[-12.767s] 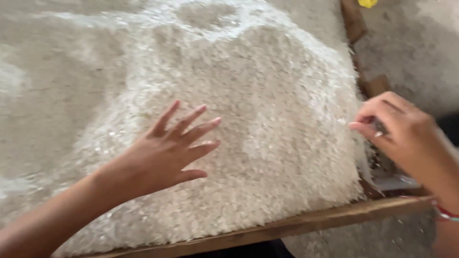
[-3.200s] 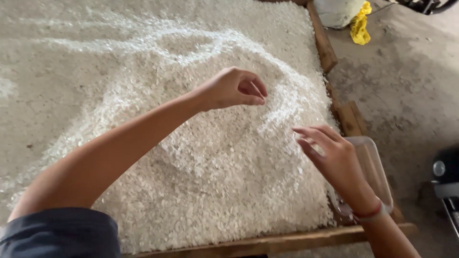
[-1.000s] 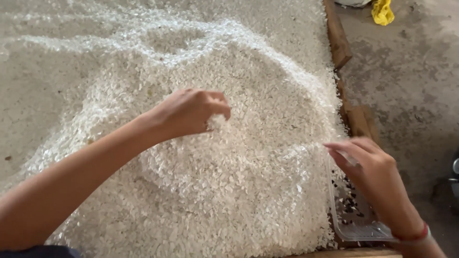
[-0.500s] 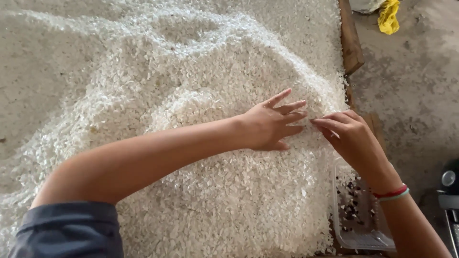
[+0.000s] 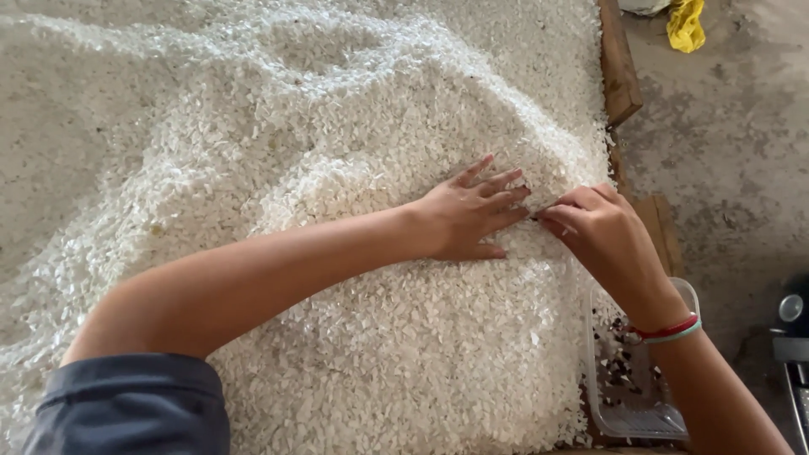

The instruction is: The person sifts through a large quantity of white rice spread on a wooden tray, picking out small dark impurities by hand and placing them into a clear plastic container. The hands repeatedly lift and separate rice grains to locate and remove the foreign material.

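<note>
My left hand [image 5: 466,216] flat, open, pressing white bits [image 5: 337,211] to spread them. Right hand [image 5: 600,232] just beside, fingers pinched; bit inside? Can't tell. Clear tub [image 5: 684,295] near right, holds dark bits [image 5: 619,366].

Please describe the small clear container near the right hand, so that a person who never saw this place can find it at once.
Start at the big heap of white flakes filling the wooden-edged table. Follow its right edge down, below the right hand and its red and green wristbands. There sits a clear plastic tub, the only see-through thing, holding a few dark bits instead of white flakes.
</note>
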